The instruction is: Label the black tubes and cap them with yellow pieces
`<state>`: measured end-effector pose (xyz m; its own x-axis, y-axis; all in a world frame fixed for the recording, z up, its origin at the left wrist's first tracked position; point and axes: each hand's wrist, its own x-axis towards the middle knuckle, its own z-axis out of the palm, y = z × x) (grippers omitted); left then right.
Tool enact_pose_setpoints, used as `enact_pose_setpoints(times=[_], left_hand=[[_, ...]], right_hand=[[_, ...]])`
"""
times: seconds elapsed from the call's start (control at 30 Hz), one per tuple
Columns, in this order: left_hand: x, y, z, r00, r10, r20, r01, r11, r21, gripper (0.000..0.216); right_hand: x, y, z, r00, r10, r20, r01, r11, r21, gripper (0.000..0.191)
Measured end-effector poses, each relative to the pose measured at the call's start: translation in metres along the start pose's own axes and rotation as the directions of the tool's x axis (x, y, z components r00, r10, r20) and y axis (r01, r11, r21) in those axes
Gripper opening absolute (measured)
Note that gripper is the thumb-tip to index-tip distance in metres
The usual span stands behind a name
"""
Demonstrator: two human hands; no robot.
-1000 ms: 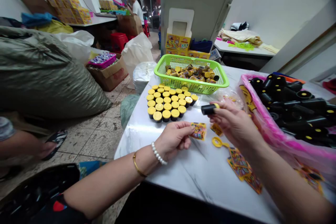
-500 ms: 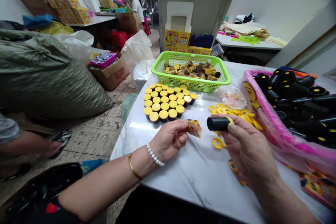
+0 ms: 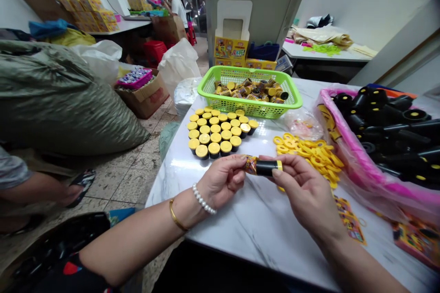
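Observation:
My left hand (image 3: 223,178) pinches a small colourful printed packet (image 3: 250,165) and presses it against the open end of a short black tube (image 3: 266,168). My right hand (image 3: 302,185) grips that black tube, which has a yellow end, just above the white marble table (image 3: 261,229). Both hands meet near the table's middle. Behind them stand rows of upright black tubes with yellow caps (image 3: 216,132). A heap of yellow rings (image 3: 309,149) lies to the right of my hands.
A green basket (image 3: 250,107) of wrapped tubes stands at the back. A pink-lined bin (image 3: 360,165) of black tubes fills the right. Printed packets (image 3: 349,222) lie at the front right. Big sacks (image 3: 58,96) and a cardboard box (image 3: 144,96) are on the floor at left. A person (image 3: 177,4) works far back.
My right hand brought the black tube down and left to meet the packet in my left hand. The packet now touches the tube's open end.

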<state>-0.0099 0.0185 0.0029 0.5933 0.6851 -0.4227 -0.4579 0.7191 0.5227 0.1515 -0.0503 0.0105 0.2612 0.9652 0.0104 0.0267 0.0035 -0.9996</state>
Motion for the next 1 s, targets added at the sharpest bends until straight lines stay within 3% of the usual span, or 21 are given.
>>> enact_pose_setpoints(times=[0.2, 0.3, 0.47, 0.67, 0.9, 1.0], left_hand=[[0.0, 0.001, 0.0, 0.999, -0.026, 0.027, 0.026, 1.0, -0.004, 0.008], [0.0, 0.001, 0.0, 0.999, -0.047, 0.004, 0.047, 0.999, 0.016, 0.006], [-0.001, -0.001, 0.001, 0.999, -0.031, -0.039, 0.034, 0.995, 0.089, 0.011], [-0.001, 0.0, 0.0, 1.0, 0.01, -0.001, -0.01, 0.998, 0.055, 0.007], [-0.002, 0.0, 0.001, 0.998, 0.007, 0.062, -0.012, 0.997, 0.071, 0.007], [-0.004, -0.003, 0.0, 0.998, 0.048, 0.051, -0.055, 0.989, 0.14, 0.017]], right_hand=[[-0.002, -0.004, -0.003, 0.999, 0.006, 0.049, -0.007, 1.0, 0.001, 0.02], [0.002, -0.005, -0.01, 0.995, 0.047, 0.087, -0.056, 0.993, 0.106, 0.02], [0.008, -0.006, -0.014, 1.0, 0.015, 0.004, -0.016, 0.961, 0.276, 0.025], [0.003, 0.005, -0.007, 0.993, 0.097, 0.059, -0.107, 0.974, 0.198, 0.025], [-0.005, -0.006, 0.0, 0.999, 0.013, -0.043, -0.014, 1.0, -0.025, 0.024], [-0.006, -0.007, -0.001, 0.997, 0.007, -0.078, -0.008, 1.0, -0.012, 0.026]])
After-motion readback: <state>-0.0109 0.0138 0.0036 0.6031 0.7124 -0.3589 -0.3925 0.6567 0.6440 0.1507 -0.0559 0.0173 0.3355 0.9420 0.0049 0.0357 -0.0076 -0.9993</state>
